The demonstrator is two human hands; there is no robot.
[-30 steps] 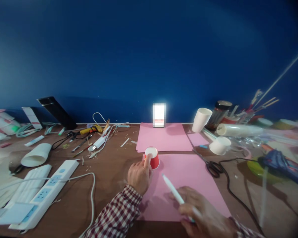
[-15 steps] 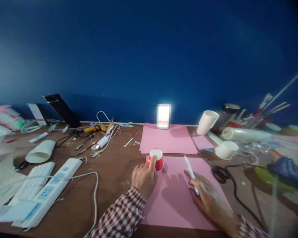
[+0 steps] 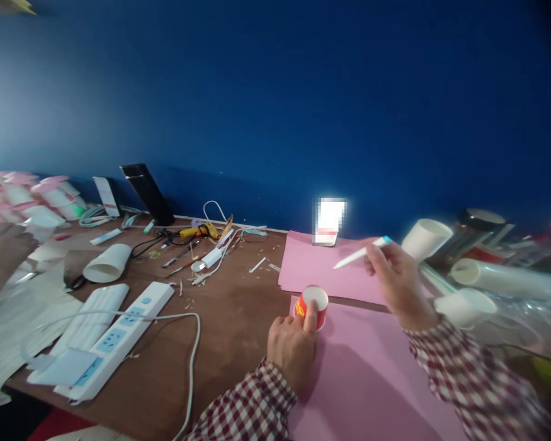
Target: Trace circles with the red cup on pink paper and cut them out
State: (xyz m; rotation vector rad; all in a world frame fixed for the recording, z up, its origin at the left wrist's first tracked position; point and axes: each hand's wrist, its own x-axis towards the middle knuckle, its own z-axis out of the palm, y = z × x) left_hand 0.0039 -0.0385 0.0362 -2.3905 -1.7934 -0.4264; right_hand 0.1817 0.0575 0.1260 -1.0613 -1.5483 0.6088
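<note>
Red cup [image 3: 320,295] touched by the left hand [image 3: 291,349], white pen [image 3: 356,257] apart at the cup's one o'clock

In the head view, the red cup stands on the far-left corner of the near pink sheet [image 3: 371,367], a white round end facing up, its long axis roughly upright. It lies at one o'clock from the left hand, the nearer of the two: the index finger reaches onto that white end while the other fingers curl below. The thumb is hidden, so I cannot tell whether they pinch the wall.

The right hand [image 3: 399,282] is raised between the cup's two and three o'clock, fingers closed around the white pen near its teal end. The pen's long axis runs from two o'clock at that end to eight at the tip. From the tip, the cup lies near, at seven o'clock, with a visible gap between.

On the counter [image 3: 239,331], a power strip [image 3: 114,340] lies at nine o'clock from the red cup.
</note>
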